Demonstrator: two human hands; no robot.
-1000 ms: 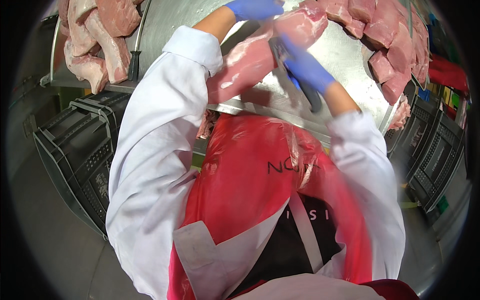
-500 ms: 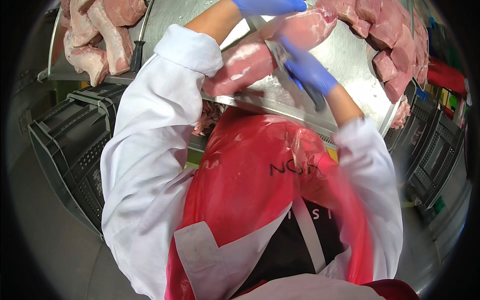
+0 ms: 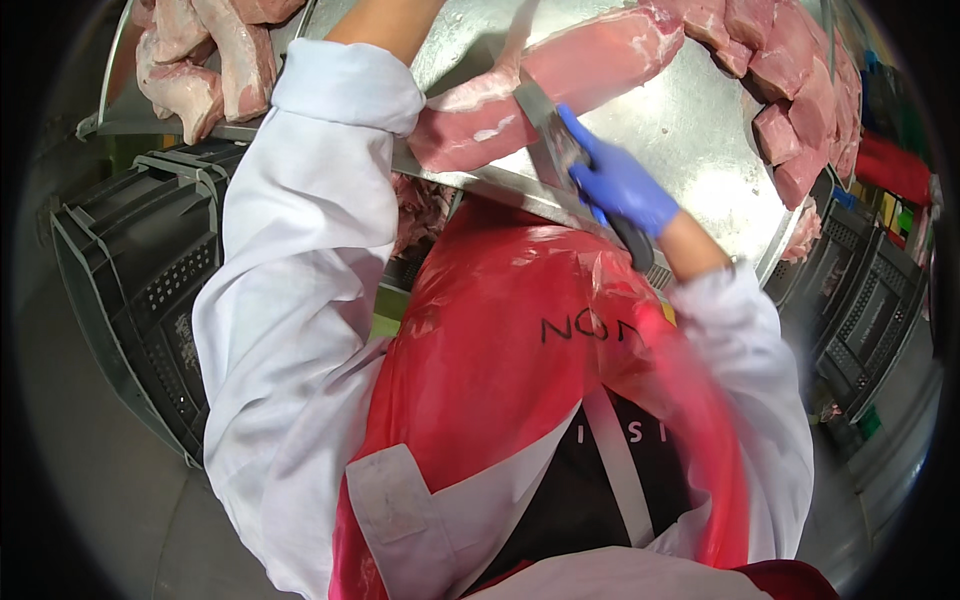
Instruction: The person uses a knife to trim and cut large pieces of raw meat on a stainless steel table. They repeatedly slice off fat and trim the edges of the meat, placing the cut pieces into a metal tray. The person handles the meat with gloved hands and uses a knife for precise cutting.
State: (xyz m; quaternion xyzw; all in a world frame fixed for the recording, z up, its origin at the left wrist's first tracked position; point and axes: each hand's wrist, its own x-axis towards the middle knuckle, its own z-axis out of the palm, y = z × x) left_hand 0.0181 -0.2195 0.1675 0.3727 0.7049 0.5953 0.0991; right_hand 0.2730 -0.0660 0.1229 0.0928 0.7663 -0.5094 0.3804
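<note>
My right hand (image 3: 622,188) wears a blue glove and is closed around the dark handle of a knife (image 3: 541,112). The blade lies against the near side of a long piece of pink raw meat (image 3: 600,62) on a metal work table (image 3: 690,125). From the middle of the meat a thin pale strip (image 3: 518,40) stretches up towards the far edge of the picture. My left forearm reaches past the left end of the meat. The left hand itself is outside the picture, so its hold is hidden.
Large pale cuts of meat (image 3: 205,75) lie at the far left. Several pink chunks (image 3: 790,70) line the right side of the table. Dark plastic crates (image 3: 140,270) stand below on the left, with more crates (image 3: 855,300) at the right. Meat scraps (image 3: 420,205) show below the table edge.
My left hand has moved up and out of the picture, and the pale strip now stands stretched from the meat. The right hand with the knife has come slightly nearer to me.
</note>
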